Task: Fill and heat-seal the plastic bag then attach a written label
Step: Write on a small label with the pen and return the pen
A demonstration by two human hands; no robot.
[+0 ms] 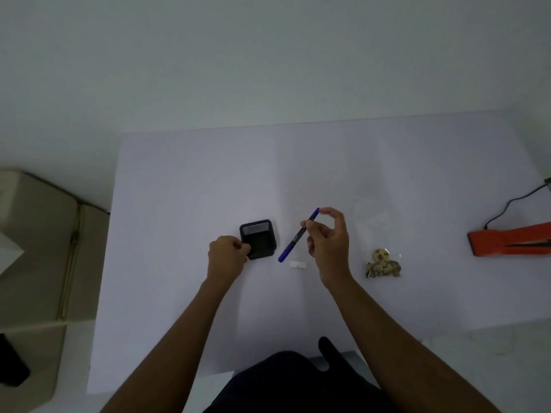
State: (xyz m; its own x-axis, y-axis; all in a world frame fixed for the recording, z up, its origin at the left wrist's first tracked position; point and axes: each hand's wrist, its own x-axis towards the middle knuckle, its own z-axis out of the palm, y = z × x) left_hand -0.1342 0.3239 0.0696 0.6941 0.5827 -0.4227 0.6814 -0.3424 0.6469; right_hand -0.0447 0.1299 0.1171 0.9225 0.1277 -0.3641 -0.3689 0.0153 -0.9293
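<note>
Pale, plain wall is filling the upper half of the frame, and below it a white worktop (pixel 179 180) is carrying everything in play. Just right of centre, a blue pen (pixel 299 235) is being held aloft by the right hand (pixel 329 242), pinched mid-barrel between thumb and fingertips, tilted with one end toward the upper right. Just below the pen's lower end, a small white label (pixel 298 265) is lying flat on the worktop. At centre left, a black holder (pixel 258 239) is being gripped at its near left corner by the left hand (pixel 227 254), whose fingers are curled against it. Right of the right hand, the plastic bag (pixel 382 263) with its brown contents is lying, well apart from the orange heat sealer (pixel 510 239) at the right edge; whether its mouth is sealed cannot be told.

The step in hand is judged to be the writing of the label. For that to be done well, the pen is best being shifted lower in the fingers, nearer its tip; whether a cap is on cannot be told. The label, being small and light, is likely to slide, so it should be pinned by a fingertip of the left hand once the holder is let go.
</note>
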